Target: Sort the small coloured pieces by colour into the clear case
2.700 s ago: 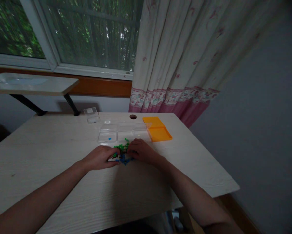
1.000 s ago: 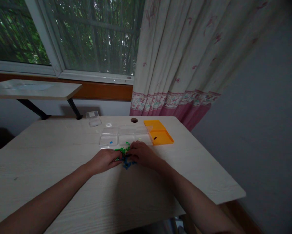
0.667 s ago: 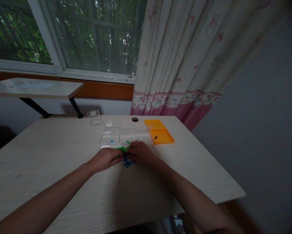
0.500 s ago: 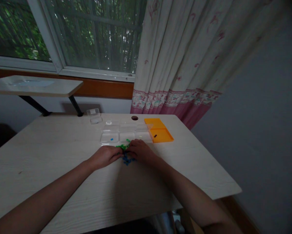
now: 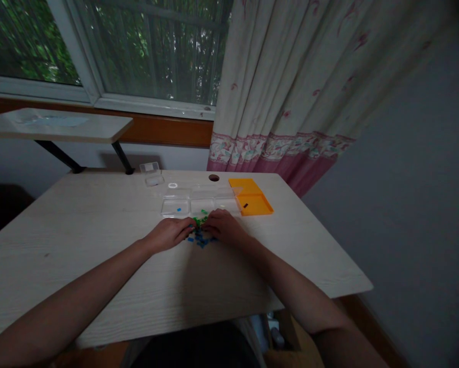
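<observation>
A pile of small green pieces [image 5: 199, 221] and blue pieces [image 5: 202, 241], like tiny toy bricks, lies on the table between my hands. My left hand [image 5: 171, 233] touches the pile's left side, fingers bent and pressed together. On the right edge is my right hand [image 5: 226, 229], its fingers curled down into the pieces. What either set of fingertips pinches is hidden. Just beyond stand clear plastic boxes with lids laid back; the left clear box [image 5: 168, 213] has one blue piece [image 5: 179, 209] inside. One green piece [image 5: 204, 211] shows at the middle box.
An open orange case [image 5: 266, 203] with a dark piece [image 5: 246, 205] inside adjoins the clear boxes on the right. Farther back are a small clear box [image 5: 153, 176], a round cable hole [image 5: 213, 178] and a raised shelf [image 5: 110, 130] on black legs. A curtain [image 5: 260, 92] hangs behind.
The pieces have spread out more, with blue ones scattered toward me. My hands have drawn slightly apart. The whole view has tilted down a little.
</observation>
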`<action>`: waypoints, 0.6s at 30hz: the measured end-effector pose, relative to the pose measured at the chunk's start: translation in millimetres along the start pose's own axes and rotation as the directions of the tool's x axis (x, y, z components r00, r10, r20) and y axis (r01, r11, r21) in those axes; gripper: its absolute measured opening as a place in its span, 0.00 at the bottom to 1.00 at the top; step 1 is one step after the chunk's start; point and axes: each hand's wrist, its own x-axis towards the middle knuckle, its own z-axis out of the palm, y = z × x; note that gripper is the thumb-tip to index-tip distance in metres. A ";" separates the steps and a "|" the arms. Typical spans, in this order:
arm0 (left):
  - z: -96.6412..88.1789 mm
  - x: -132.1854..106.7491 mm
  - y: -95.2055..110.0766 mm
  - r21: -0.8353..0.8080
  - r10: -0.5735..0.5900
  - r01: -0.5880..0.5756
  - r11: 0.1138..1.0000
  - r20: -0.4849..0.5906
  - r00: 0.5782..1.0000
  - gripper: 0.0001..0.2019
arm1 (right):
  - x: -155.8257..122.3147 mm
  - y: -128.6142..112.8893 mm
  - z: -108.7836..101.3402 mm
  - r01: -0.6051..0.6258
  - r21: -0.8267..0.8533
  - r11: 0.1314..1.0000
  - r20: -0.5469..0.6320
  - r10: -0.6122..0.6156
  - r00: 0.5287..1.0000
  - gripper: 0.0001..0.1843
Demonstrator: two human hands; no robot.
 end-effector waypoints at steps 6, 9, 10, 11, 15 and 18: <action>-2.0 -0.7 1.9 0.015 0.000 0.000 1.000 -0.001 1.000 0.15 | 0.5 -1.0 -1.6 -0.096 0.166 0.981 -0.105 0.115 0.988 0.05; -2.1 -1.1 2.2 0.022 0.004 -0.004 1.000 -0.003 1.000 0.15 | 0.7 -1.7 -3.3 -0.152 0.257 0.954 -0.123 0.188 0.974 0.03; -2.0 -1.3 2.3 0.023 0.002 -0.002 1.000 -0.003 1.000 0.15 | 0.6 -1.8 -4.0 -0.160 0.283 0.946 -0.127 0.202 0.971 0.03; -2.1 -1.4 2.5 0.026 -0.002 0.002 1.000 -0.005 1.000 0.15 | 0.4 -1.7 -4.6 -0.166 0.302 0.939 -0.130 0.213 0.968 0.02; -3.3 -1.6 4.1 0.053 -0.038 0.040 0.998 -0.040 0.998 0.14 | -0.7 -1.9 -5.8 -0.210 0.310 0.927 -0.119 0.257 0.959 0.03; -5.5 -1.5 5.7 0.047 -0.083 0.088 0.995 -0.094 0.992 0.14 | -1.4 -2.4 -5.6 -0.238 0.295 0.925 -0.109 0.280 0.954 0.04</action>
